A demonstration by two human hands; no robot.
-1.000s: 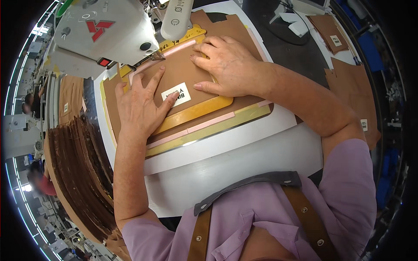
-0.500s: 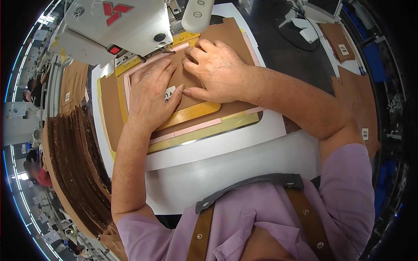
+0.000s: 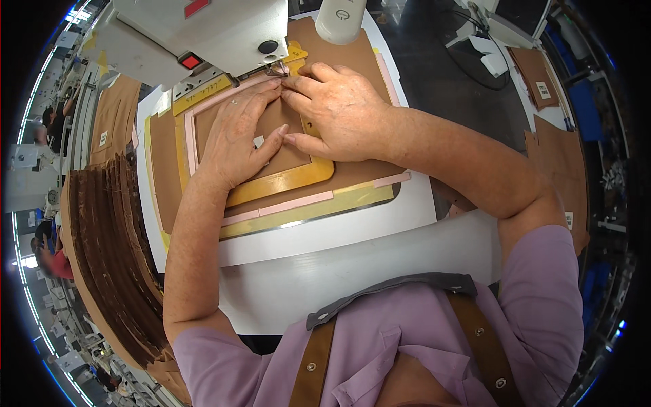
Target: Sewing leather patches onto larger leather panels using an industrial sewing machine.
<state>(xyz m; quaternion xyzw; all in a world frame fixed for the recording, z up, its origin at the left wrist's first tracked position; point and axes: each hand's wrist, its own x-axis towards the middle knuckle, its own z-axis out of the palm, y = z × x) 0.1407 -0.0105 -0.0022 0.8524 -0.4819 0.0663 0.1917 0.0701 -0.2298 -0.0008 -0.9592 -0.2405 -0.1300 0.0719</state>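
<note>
My left hand (image 3: 241, 132) lies flat, fingers stretched, on brown fabric (image 3: 290, 157) inside a yellow frame (image 3: 285, 182) edged with pink strips. A bit of white label (image 3: 258, 141) shows beside its thumb. My right hand (image 3: 342, 112) rests over the frame's right bar, fingers apart and bent, fingertips close to the left hand's. Both thumb tips nearly meet. Just beyond the fingertips is the presser foot (image 3: 277, 70) of a white sewing machine (image 3: 203, 34), near the frame's far right corner. What lies under my palms is hidden.
A stack of dark brown pieces (image 3: 112, 251) stands at my left. Brown fabric pieces (image 3: 559, 163) with labels lie at right, near a black cable (image 3: 478, 81). A white sheet (image 3: 325, 247) spreads under the work. A white control unit (image 3: 341, 19) hangs at the top.
The frame and its fabric have slid left under the machine, so the presser foot is now nearer the far right corner. Both hands stay pressed on the work. Less of the label shows.
</note>
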